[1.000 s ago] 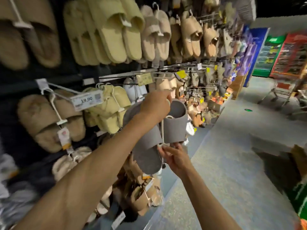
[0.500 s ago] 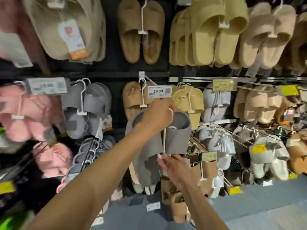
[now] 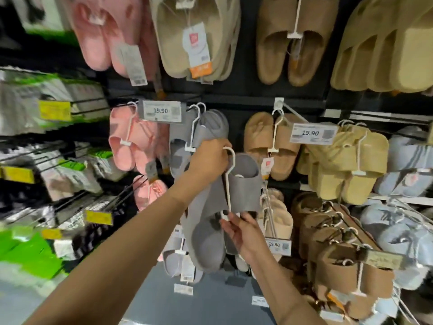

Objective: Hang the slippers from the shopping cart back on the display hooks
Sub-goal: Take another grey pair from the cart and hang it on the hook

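Holding the grey slippers (image 3: 243, 184) in mid-air: left hand (image 3: 208, 160) gripped the white hanger (image 3: 230, 181) near its hook, right hand (image 3: 241, 231) pinched its lower end. Risk was the hook missing the peg above the left hand, where matching grey pairs (image 3: 206, 130) already crowded it, and the pair dropping. Price tags (image 3: 161, 110) above the hands read 19.90.

**Grey slippers held before the rack**

A pair of grey slippers (image 3: 246, 181) on a white plastic hanger (image 3: 228, 181) hangs toes-down, tilted, just in front of the matching grey pairs on a display hook (image 3: 199, 109).
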### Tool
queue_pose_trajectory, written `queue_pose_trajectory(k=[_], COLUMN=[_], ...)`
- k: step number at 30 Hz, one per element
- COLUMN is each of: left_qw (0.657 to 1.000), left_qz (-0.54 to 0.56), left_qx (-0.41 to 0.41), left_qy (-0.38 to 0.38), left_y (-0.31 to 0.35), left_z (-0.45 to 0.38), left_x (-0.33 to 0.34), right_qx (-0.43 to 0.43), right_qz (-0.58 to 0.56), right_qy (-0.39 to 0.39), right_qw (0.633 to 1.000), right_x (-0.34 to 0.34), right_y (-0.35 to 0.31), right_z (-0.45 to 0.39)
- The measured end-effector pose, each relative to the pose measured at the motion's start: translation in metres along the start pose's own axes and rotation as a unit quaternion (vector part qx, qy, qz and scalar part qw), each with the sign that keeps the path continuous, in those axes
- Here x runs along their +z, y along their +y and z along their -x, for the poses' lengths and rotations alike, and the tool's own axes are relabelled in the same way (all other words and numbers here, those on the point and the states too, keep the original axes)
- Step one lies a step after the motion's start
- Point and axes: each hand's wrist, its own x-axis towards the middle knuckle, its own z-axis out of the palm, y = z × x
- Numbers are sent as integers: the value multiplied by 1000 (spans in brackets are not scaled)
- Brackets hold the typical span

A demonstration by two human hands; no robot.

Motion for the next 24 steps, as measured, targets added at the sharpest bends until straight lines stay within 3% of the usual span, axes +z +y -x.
queue_pose_trajectory(k=[6, 10, 15, 19, 21, 24], left_qw=[984, 979, 991, 965, 951, 925], left_qz=[-169, -189, -62, 92, 175, 335], left_qx=[-31, -71, -88, -212, -220, -170], left_qy=[37, -5, -74, -128, -125, -57], left_y=[-51, -89, -117, -150, -167, -186], left_z=[-31, -56, -90, -116, -116, -105], left_x=[-11, -14, -16, -11, -13, -19], right_qx=[-8, -37, -91, -119, -132, -139], right_qz=[1, -18, -55, -82, -84, -69], right_qy=[-28, -32, -2, 5, 2, -5], right_qw=[1000, 999, 994, 989, 988, 988], right_x=[42, 68, 97, 117, 127, 141], right_y=[8, 3, 0, 0, 0, 3], right_z=[-39, -67, -94, -109, -115, -125])
